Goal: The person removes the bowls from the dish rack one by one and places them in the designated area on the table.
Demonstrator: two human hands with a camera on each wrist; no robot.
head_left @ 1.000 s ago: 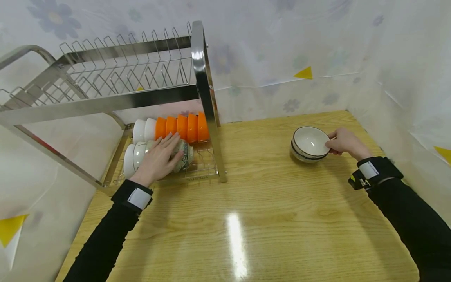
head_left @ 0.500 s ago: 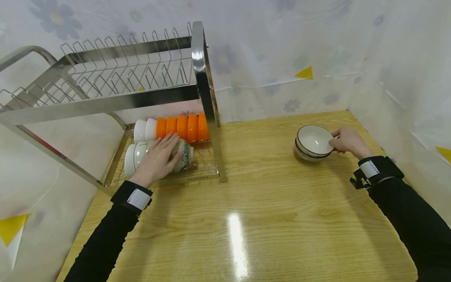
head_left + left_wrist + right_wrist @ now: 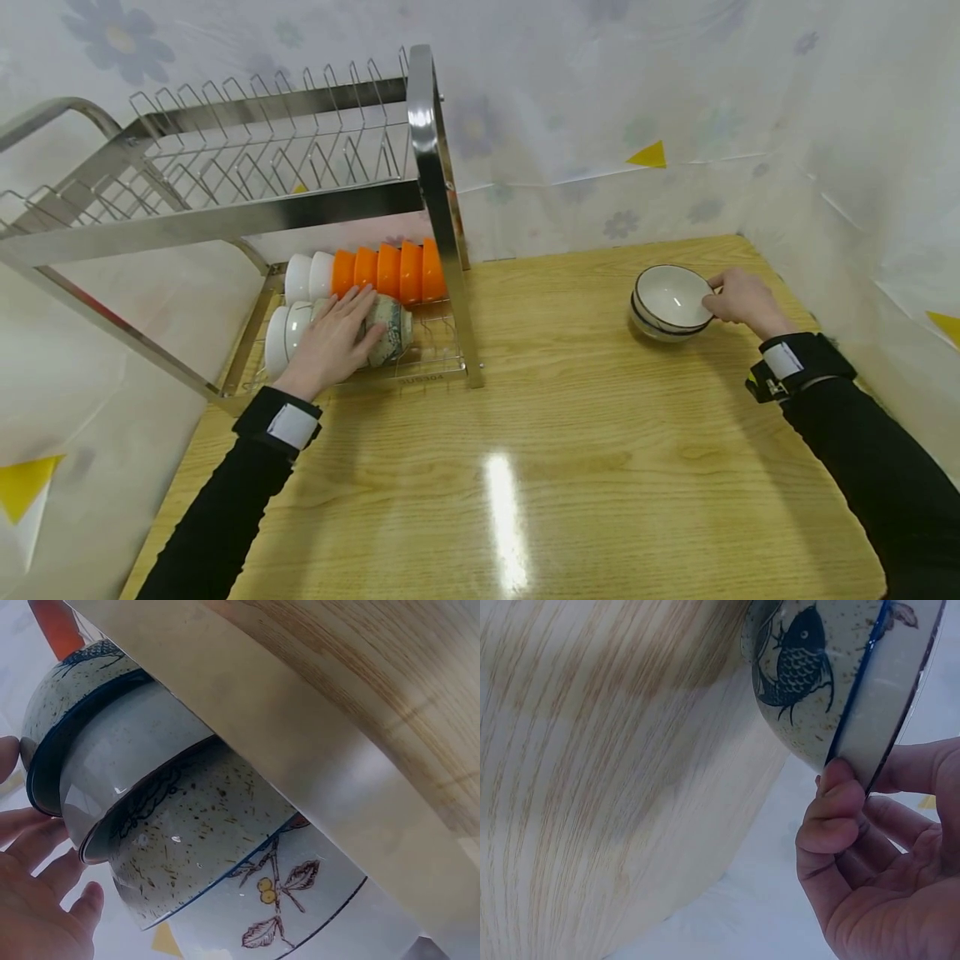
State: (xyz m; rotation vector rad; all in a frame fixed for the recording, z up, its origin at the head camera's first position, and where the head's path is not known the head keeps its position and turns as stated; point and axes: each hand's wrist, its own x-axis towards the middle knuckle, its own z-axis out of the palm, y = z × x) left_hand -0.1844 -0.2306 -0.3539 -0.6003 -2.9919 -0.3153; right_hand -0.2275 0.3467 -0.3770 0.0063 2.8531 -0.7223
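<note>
Bowls (image 3: 670, 298), two nested together, sit toward the far right of the wooden table (image 3: 585, 467), well apart from the rack (image 3: 225, 229); their mouths face up, the rims are round, and the pair's central axis stands roughly upright; your right hand (image 3: 742, 302) pinches the pair at the right side of the rim, fingers and thumb closed on the edge; your left hand (image 3: 330, 346) lies with fingers extended across the front row (image 3: 387, 329) in the rack's lower tier; that row lies on its side, long axis running left to right, mouths to the left; behind it, white bowls (image 3: 297, 279) and orange bowls (image 3: 387, 271) line up alongside; the head view shows you the glossy inside of the upper bowl (image 3: 663, 292), while only the right wrist view shows a blue fish on the speckled outside of the lower bowl (image 3: 810, 660); the left wrist view adds a branch with yellow berries on one bowl of your front row; whether the pair fully rests on the wood, I cannot tell.
</note>
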